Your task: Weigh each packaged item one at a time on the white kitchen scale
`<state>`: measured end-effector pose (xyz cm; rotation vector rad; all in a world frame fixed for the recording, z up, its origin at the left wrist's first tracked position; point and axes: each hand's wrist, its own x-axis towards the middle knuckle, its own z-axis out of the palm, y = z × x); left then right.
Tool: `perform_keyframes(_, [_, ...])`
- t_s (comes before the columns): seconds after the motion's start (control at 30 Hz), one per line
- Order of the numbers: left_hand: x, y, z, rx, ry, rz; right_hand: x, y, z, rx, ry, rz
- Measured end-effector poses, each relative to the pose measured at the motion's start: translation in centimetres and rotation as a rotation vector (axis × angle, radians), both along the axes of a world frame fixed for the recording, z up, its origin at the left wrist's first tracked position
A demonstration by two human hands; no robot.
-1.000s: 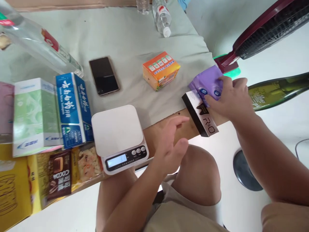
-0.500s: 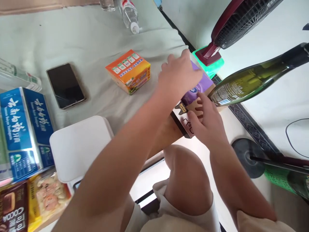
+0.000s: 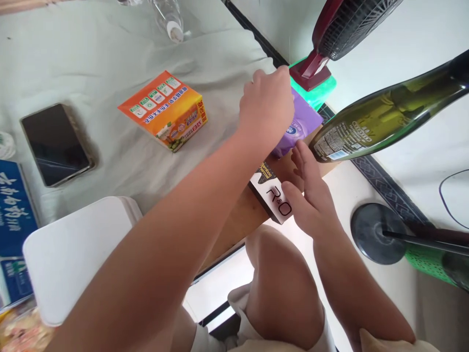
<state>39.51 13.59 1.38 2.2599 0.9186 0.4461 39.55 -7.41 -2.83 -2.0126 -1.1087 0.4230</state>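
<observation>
My left hand [image 3: 266, 105] is closed at the upper left edge of a purple soft package [image 3: 306, 115] and covers part of it. The curled fingertips are hidden, so what they grip does not show. Lower down, my right hand [image 3: 309, 195] has its fingers stretched out, their tips by the package's lower edge. The right thumb lies beside or against a white and black box [image 3: 274, 194] marked "R&O" and "Bamboo Charcoal", which rests by the table's front edge. To the left of my left hand stands an orange and yellow box [image 3: 164, 110].
A green glass bottle [image 3: 359, 127] stands right of the package, with a dark red fan [image 3: 311, 73] behind. On the grey-green cloth [image 3: 91, 44] are a phone [image 3: 56, 144] and a plastic bottle [image 3: 166, 17]. A white flat device [image 3: 73, 254] and a blue box [image 3: 16, 230] occupy the left.
My left hand has drawn back and curled, uncovering more of the purple package. The right hand has moved slightly down, showing more of the R&O box. The view has shifted right.
</observation>
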Motion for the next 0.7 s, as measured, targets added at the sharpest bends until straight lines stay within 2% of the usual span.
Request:
perform_keyframes(0.1, [1.2, -0.1, -1.2, -0.033, -0.048, 0.035, 0.1, 0.5, -0.3, -0.003, -0.008, 0.059])
perform_keyframes(0.2, [1.8, -0.7, -1.1, -0.016, -0.03, 0.067, 0.5, 1.0, -0.7, -0.048, -0.014, 0.029])
perform_keyframes(0.3, [1.6, -1.6, 0.4, -0.048, 0.015, 0.092, 0.6, 0.9, -0.7, -0.057, -0.04, 0.023])
perform_keyframes(0.4, [0.2, -2.4, 2.8, -0.092, 0.004, 0.118, 0.1, -0.1, 0.6, -0.041, -0.071, 0.065])
perform_keyframes(0.47, [-2.0, -3.2, 4.5, -0.095, -0.036, 0.14, -0.7, -1.0, 2.1, -0.011, -0.084, 0.066])
perform_keyframes(0.53, [-5.5, -4.4, 6.1, -0.118, -0.068, 0.16, -1.9, -1.7, 3.6, 0.079, -0.099, 0.09])
perform_keyframes(0.63, [-12.7, -6.8, 7.6, -0.195, -0.199, 0.181, -4.7, -2.1, 5.6, 0.249, -0.099, 0.24])
perform_keyframes(0.7, [-18.0, -8.7, 8.0, -0.212, -0.307, 0.186, -7.3, -1.7, 6.4, 0.309, -0.098, 0.381])
